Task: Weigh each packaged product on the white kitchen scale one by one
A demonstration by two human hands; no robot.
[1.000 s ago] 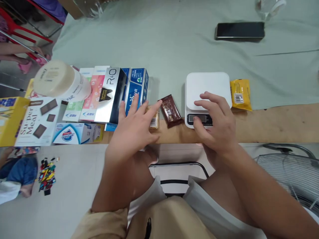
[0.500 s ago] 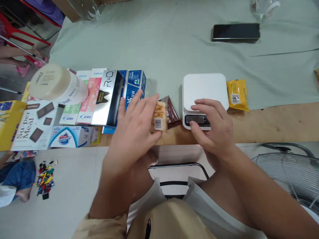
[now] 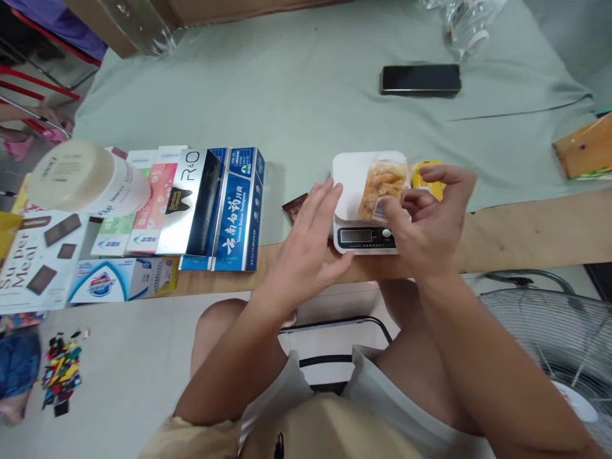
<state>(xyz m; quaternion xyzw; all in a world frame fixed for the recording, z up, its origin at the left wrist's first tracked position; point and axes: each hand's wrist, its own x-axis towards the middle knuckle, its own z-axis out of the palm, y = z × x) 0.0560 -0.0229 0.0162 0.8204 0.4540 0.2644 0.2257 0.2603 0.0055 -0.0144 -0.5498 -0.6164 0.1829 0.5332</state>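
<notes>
My right hand [image 3: 425, 223] pinches a clear-wrapped orange snack packet [image 3: 381, 189] and holds it over the white kitchen scale [image 3: 349, 175], whose display faces me. My left hand [image 3: 308, 245] hovers open with its fingers stretched out just left of the scale, holding nothing. A brown chocolate wrapper [image 3: 294, 208] lies partly hidden behind my left fingers. A yellow snack packet [image 3: 427, 182] lies to the right of the scale, partly behind my right hand.
Several toothpaste boxes [image 3: 236, 207] and a white jar [image 3: 83, 178] stand at the left. A black phone [image 3: 421, 80] and a plastic bottle [image 3: 466, 22] lie further back on the green cloth. A fan grille [image 3: 549, 331] is at lower right, by the wooden table edge [image 3: 535, 233].
The orange snack packet went from my left hand to my right, which lifted off the scale's display and now holds it over the platform. My left hand opened. The view shifted right.
</notes>
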